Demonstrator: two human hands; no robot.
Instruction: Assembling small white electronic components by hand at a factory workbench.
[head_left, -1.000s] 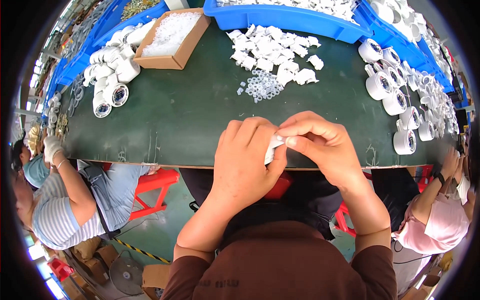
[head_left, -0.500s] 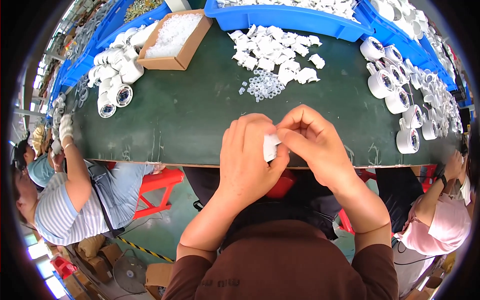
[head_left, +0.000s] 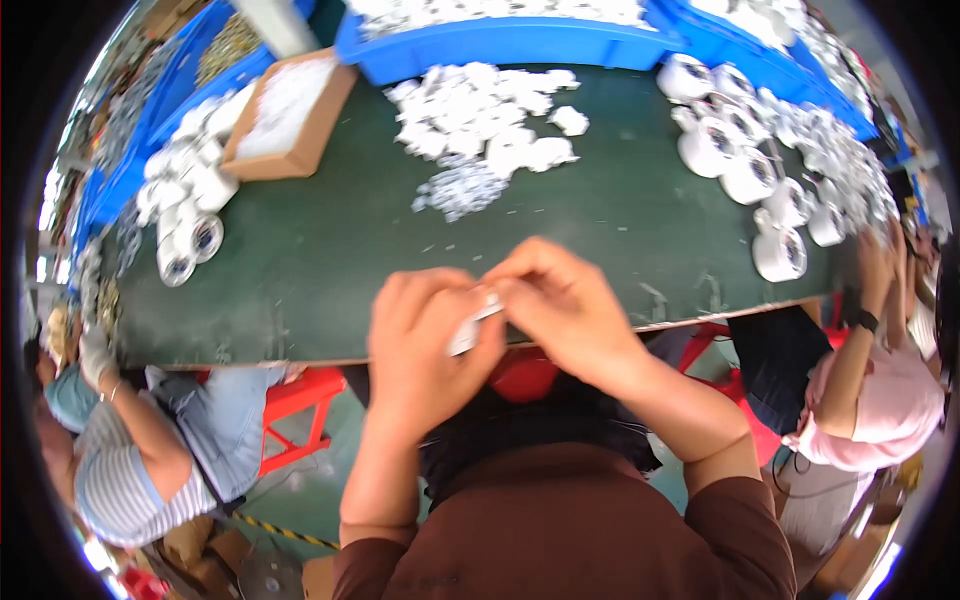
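White, the part [head_left: 464,338] sat gripped in the fingers of the left hand [head_left: 420,335] by the desk [head_left: 330,290] edge, the right hand [head_left: 555,305] pinching its tip; rings [head_left: 458,190] and a heap [head_left: 455,112] lay between them and a blue bin [head_left: 500,50].

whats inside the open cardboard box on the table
The cardboard box holds a heap of small whitish pieces, too blurred to tell apart. The heap covers the bottom, so whatever lies beneath its top layer cannot be seen.
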